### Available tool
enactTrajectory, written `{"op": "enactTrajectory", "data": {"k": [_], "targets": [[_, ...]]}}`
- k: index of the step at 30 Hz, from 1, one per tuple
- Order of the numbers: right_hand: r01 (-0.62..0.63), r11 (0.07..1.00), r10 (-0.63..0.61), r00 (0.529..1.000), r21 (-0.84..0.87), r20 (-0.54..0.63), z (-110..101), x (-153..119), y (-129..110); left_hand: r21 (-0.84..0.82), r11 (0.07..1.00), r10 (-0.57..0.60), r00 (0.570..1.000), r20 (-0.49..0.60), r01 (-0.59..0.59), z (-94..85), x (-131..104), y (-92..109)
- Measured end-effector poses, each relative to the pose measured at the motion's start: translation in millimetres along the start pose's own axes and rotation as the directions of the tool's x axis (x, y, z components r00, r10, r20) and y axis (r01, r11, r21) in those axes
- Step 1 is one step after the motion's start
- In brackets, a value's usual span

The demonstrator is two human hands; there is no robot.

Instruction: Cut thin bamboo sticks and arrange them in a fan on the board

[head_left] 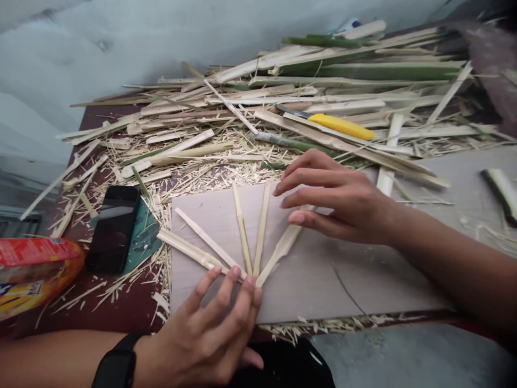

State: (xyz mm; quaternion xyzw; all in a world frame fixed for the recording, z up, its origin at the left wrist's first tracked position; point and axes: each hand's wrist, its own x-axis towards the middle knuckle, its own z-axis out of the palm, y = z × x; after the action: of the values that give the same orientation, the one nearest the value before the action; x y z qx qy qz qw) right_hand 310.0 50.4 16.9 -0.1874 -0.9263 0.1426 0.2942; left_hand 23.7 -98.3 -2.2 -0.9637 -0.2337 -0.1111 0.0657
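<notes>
Several slim bamboo strips lie fanned out on a pale board, their near ends meeting close to its front edge. My left hand has its fingers stretched out, with the tips resting on the near ends of the left strips. Two strips point away in the middle of the fan. Over the far end of the right-hand strip, which has a wider carved part, my right hand hovers with fingers apart. Its fingers partly hide that end; whether they touch it I cannot tell.
Behind the board lies a heap of split bamboo and shavings, with a yellow-handled knife on top. At left are a black phone and a red and yellow food packet. A bamboo piece sits at the far right.
</notes>
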Motion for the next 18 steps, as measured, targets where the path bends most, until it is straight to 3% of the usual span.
{"op": "enactTrajectory", "data": {"k": [7, 18], "targets": [[-0.067, 0.997, 0.060, 0.975, 0.026, 0.212, 11.4, -2.2, -0.2, -0.008, 1.000, 0.010, 1.000, -0.026, -0.011, 0.4, 0.5, -0.3], [-0.079, 0.997, 0.078, 0.979, -0.005, 0.187, 7.6, -2.7, -0.1, -0.005, 1.000, 0.023, 1.000, -0.014, -0.023, -0.2, 0.8, 0.5]]}}
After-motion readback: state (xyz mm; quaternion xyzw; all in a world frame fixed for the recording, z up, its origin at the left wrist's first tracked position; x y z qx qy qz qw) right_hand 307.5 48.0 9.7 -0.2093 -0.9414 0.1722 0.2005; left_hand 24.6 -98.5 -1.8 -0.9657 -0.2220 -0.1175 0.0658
